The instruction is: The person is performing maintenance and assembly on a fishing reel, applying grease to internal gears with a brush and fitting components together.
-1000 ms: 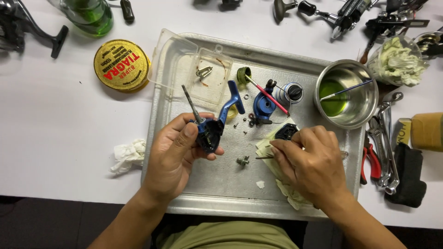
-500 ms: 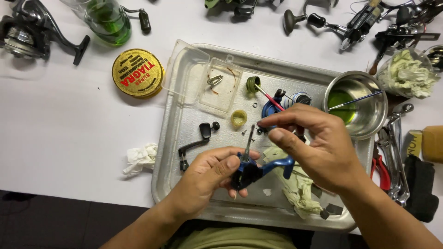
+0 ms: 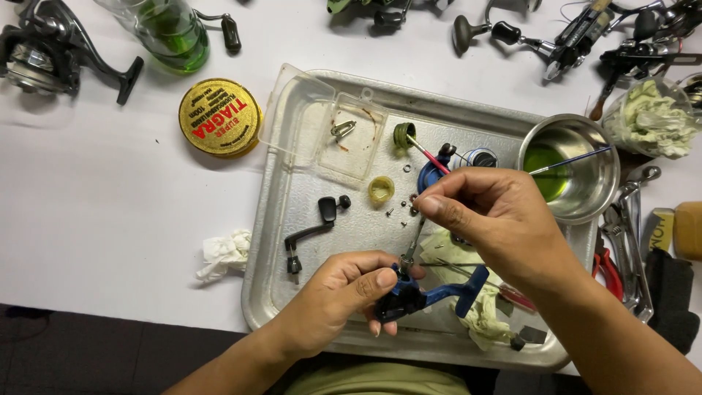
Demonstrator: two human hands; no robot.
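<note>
**A:** Blue reel body (image 3: 409, 296) sits nearest me, low over the front of the metal tray (image 3: 292, 292). My left hand (image 3: 344, 292) is closed round it, thumb pressed on top, probably to keep it from turning.

**B:** And the right?

**A:** My right hand (image 3: 486, 216) is just above, thumb and forefinger pinched together on the top of a thin shaft (image 3: 411, 245) that stands up out of the body. Fingertip grip, likely because the part is so slim.

**B:** Why over the tray?

**A:** I judge it's to catch anything that drops. Small screws and washers (image 3: 398, 212) lie loose there already. A rag (image 3: 468, 307) lies under the body, touching it or nearly; can't tell which.

**B:** Further out?

**A:** Black crank handle (image 3: 311, 230) lies flat to the left, apart from my hands. Yellowish ring (image 3: 381, 190) beyond it, then a clear plastic box (image 3: 322, 124) lying open. Steel bowl (image 3: 585, 201) of green liquid at the tray's right, a brush (image 3: 570, 159) resting in it. Off the tray, a yellow round tin (image 3: 219, 117) and whole reels (image 3: 51, 55) along the far edge.
</note>
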